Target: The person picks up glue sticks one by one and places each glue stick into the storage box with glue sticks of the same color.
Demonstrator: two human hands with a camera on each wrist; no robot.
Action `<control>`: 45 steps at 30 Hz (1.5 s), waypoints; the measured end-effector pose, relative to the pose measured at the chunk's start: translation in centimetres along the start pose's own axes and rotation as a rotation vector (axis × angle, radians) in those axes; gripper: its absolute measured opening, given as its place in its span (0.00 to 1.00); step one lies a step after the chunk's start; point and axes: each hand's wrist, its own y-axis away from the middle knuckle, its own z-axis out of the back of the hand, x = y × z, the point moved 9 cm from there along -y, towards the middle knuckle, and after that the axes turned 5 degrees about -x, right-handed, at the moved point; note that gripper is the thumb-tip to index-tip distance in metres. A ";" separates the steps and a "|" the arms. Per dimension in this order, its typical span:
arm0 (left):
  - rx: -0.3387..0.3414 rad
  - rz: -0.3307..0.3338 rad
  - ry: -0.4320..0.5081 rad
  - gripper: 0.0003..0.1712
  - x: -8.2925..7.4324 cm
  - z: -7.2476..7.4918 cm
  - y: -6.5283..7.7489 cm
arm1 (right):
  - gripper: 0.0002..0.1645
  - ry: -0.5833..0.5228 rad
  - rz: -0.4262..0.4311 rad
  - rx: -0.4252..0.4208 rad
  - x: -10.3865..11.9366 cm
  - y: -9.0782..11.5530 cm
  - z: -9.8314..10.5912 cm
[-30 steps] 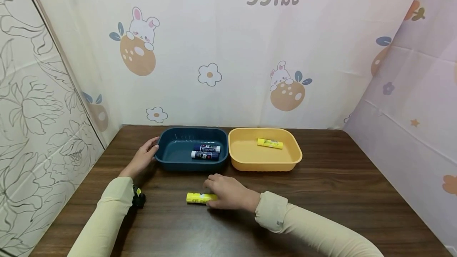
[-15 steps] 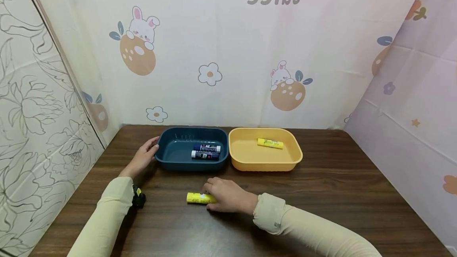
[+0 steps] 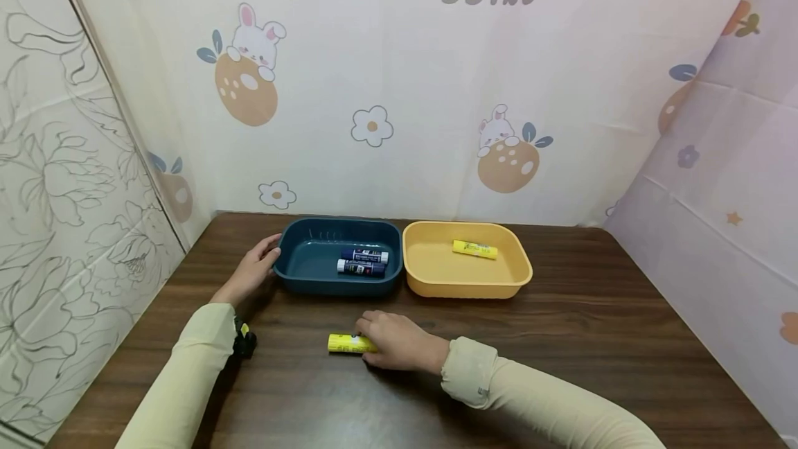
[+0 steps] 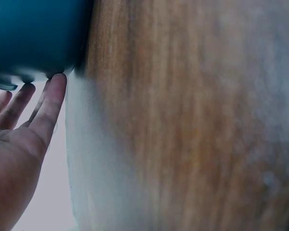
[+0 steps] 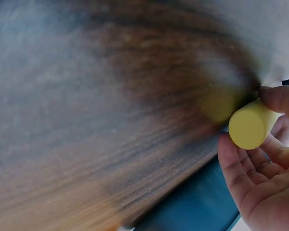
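Note:
My right hand [image 3: 399, 342] holds a yellow glue stick [image 3: 348, 344] that lies sideways on the table. In the right wrist view the thumb is on one side of the glue stick [image 5: 247, 127] and the fingers are round the other. My left hand [image 3: 251, 270] touches the left end of a dark blue bin [image 3: 337, 287] with nearly straight fingertips, also seen in the left wrist view on the bin's wall [image 4: 33, 38]. Two navy glue sticks with white ends lie in that bin, the nearer one [image 3: 361, 268] just in front of the farther one [image 3: 365, 256].
A yellow bin [image 3: 464, 291] stands against the blue bin's right side, with another yellow glue stick [image 3: 475, 249] in it. Both bins are near the back of the wooden table [image 3: 592, 359]. A printed curtain [image 3: 424, 75] hangs behind the table.
The right hand has shifted slightly at the yellow glue stick and then stayed there. The left hand keeps its place at the blue bin. The head view has tilted and shifted a little.

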 end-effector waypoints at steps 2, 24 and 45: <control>0.005 0.004 -0.002 0.30 -0.1 -0.1 0.0 | 0.17 -0.007 0.001 0.000 0.0 0.0 0.0; -0.010 0.013 -0.028 0.31 1.1 0.0 -0.6 | 0.18 -0.054 0.004 -0.042 -0.4 0.4 2.0; -0.008 0.001 -0.036 0.30 1.0 -0.1 -0.6 | 0.21 -0.006 -0.042 -0.102 -2.3 2.1 6.3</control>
